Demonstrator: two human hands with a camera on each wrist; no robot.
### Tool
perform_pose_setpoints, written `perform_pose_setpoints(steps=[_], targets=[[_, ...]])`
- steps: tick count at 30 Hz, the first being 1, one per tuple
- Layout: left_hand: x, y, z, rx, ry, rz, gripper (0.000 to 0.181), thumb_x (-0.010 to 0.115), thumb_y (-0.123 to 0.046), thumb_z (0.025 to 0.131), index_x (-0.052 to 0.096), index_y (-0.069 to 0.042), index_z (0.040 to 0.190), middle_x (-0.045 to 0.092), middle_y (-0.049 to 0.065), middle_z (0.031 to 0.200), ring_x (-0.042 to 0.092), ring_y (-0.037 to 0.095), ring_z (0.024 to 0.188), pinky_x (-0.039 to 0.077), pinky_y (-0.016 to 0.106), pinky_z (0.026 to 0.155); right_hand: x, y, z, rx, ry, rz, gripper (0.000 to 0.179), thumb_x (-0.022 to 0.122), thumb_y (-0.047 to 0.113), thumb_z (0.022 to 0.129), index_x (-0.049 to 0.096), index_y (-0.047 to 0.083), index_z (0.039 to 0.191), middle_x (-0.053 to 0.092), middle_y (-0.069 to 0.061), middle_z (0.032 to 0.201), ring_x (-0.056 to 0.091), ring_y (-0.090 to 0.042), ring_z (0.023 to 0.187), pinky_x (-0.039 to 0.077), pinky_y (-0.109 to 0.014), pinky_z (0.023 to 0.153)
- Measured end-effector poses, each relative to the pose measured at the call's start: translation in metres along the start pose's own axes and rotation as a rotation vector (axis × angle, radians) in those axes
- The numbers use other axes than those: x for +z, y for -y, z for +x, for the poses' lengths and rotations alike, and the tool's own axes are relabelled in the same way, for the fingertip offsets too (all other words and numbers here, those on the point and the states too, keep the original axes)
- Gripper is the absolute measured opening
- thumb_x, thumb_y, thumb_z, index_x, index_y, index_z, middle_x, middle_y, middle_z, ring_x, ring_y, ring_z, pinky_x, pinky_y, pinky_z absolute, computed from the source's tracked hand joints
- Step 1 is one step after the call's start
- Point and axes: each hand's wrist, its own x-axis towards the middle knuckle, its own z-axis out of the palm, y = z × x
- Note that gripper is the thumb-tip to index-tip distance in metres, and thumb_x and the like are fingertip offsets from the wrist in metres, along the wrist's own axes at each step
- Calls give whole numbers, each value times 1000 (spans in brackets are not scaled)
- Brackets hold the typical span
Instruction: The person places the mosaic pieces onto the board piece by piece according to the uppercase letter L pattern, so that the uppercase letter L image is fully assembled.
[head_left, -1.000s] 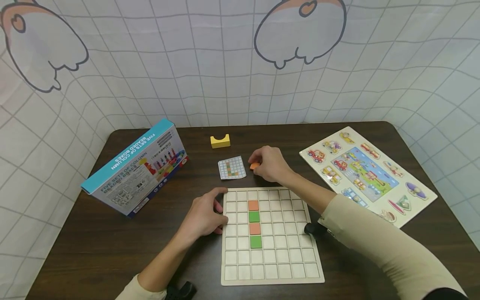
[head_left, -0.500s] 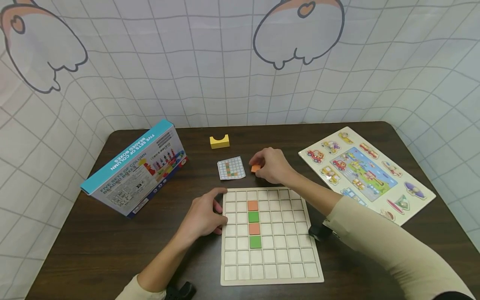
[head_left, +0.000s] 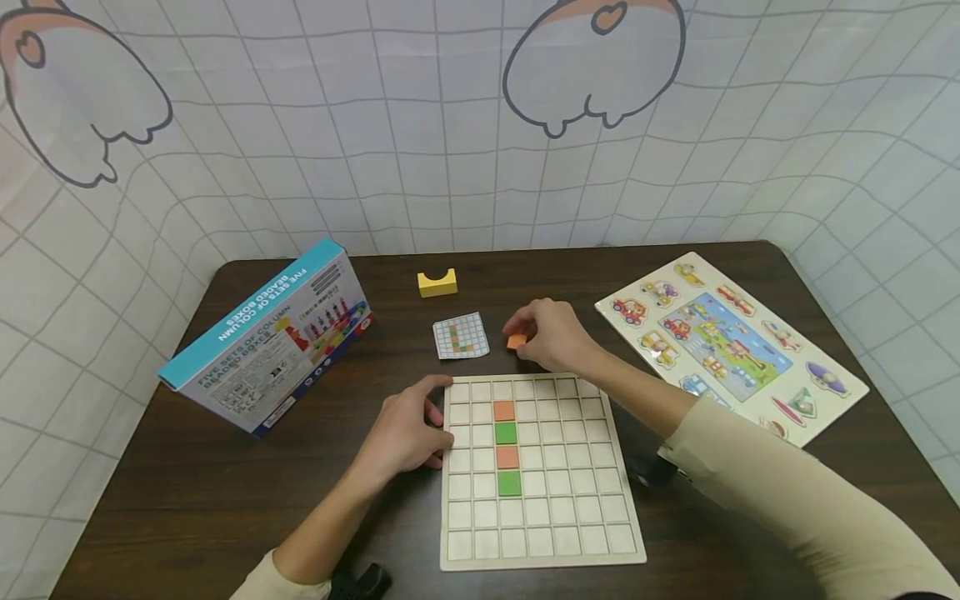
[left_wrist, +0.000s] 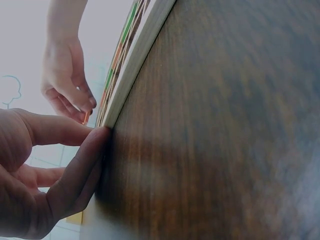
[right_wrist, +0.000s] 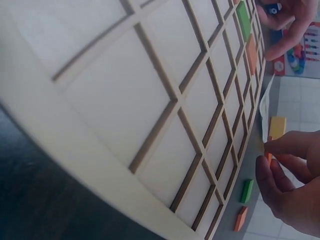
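A pale wooden grid board (head_left: pixel 558 504) lies on the dark table, with orange and green square tiles in one column. My left hand (head_left: pixel 405 429) rests at its left edge, index finger by the far corner and thumb lower down, touching the rim. Beyond the far edge, my right hand (head_left: pixel 553 335) pinches an orange tile (head_left: pixel 516 342) between thumb and fingers, low over the table. A small grid-pattern card (head_left: pixel 461 336) lies just left of it. The right wrist view shows a green tile (right_wrist: pixel 247 191) and another orange tile (right_wrist: pixel 240 219) near that hand, hidden in the head view.
A blue-topped toy box (head_left: pixel 273 342) stands at the left. A yellow notched block (head_left: pixel 437 283) sits near the back edge. At the right lies a picture puzzle board (head_left: pixel 735 346), partly under the right sleeve. A white grid-patterned curtain (head_left: pixel 390 167) hangs behind.
My right hand has shifted slightly toward the right and nearer, with the orange tile between its fingers, showing more of the tile. My left hand stays at the board's edge.
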Motion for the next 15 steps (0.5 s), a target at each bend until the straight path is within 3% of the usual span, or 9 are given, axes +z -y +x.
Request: perform_pose_setpoints(steps=[8, 15], targets=[[0, 2, 1, 21, -5, -8, 79, 75, 11, 76, 54, -14, 148, 58, 15, 93, 66, 19, 54, 62, 34, 48, -2, -3, -7, -13, 9, -1, 26, 79, 4, 83, 81, 8, 108, 74, -6, 100, 66, -18, 86, 57, -37, 81], [1, 1, 1, 14, -3, -4, 78, 75, 10, 77, 54, -14, 148, 58, 15, 93, 66, 19, 54, 62, 34, 48, -2, 0, -16, -2, 24, 15, 27, 77, 2, 82, 81, 9, 109, 76, -2, 93, 66, -15, 82, 56, -33, 75]])
